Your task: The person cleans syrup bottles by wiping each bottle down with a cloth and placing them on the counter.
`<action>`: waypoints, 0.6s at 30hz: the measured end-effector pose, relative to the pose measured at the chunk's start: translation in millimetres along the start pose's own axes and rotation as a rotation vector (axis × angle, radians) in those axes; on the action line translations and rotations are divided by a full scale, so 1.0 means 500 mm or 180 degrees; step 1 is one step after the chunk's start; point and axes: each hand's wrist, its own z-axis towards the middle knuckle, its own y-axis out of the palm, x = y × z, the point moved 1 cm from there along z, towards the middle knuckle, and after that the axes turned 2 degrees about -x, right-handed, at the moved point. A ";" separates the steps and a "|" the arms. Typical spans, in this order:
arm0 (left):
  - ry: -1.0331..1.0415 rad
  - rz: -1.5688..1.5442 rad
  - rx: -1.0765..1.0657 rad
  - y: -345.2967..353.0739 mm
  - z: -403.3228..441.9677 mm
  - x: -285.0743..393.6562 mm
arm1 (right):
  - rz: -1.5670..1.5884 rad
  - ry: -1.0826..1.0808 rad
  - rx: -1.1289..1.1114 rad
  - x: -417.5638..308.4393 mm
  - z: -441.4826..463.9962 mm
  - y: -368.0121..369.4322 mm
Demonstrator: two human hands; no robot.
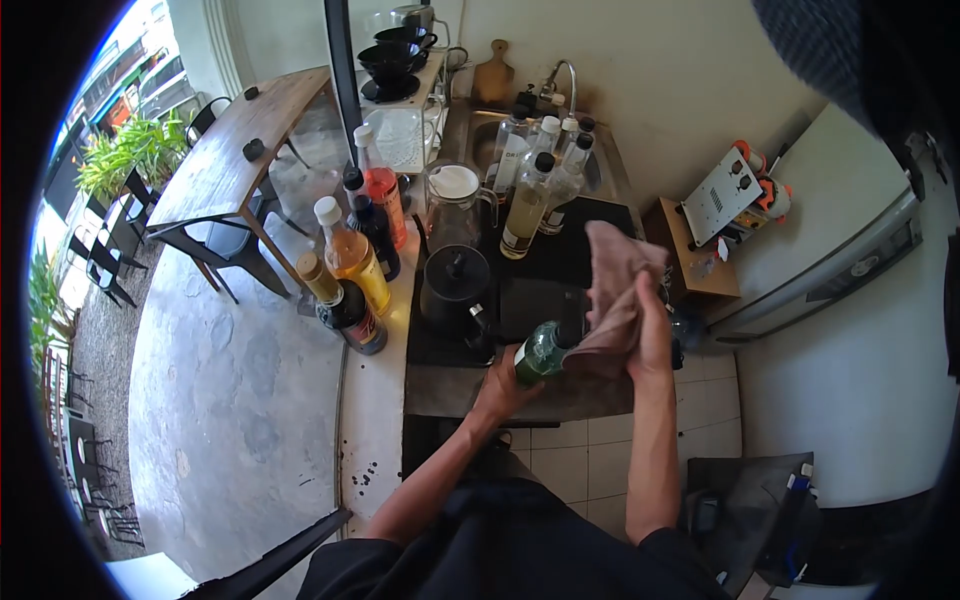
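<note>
My left hand [503, 390] is wrapped round a green bottle [541, 354], which is tilted over the front edge of the dark counter. In my right hand [653, 325] is a dusty pink cloth [617, 280], bunched up with its lower fold at the dark top of the bottle. Whether the cloth touches the bottle I cannot tell. Just left of the bottle stands a black kettle [455, 285] with a lidded top. Behind it is a glass jug [452, 190].
Several syrup bottles [356, 262] line the ledge on my left. More bottles [526, 208] stand by the sink [600, 170]. A white machine with dials [722, 196] sits on a wooden cabinet [690, 250] at right, near a fridge [840, 250].
</note>
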 end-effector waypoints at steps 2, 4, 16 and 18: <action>0.0116 0.0070 0.0044 0.002 0.003 -0.008 | -0.0593 -0.0643 0.0165 -0.015 -0.023 0.002; 0.0158 0.0108 0.0071 0.007 0.003 -0.014 | -0.1216 -0.0774 -0.0496 0.002 -0.046 0.005; -0.0050 -0.0099 -0.0266 -0.023 0.013 0.006 | -0.1953 -0.0807 0.0277 0.110 -0.064 0.049; -0.0090 0.0031 -0.0243 -0.019 0.012 0.005 | -0.1007 -0.1348 0.0427 0.108 -0.050 0.047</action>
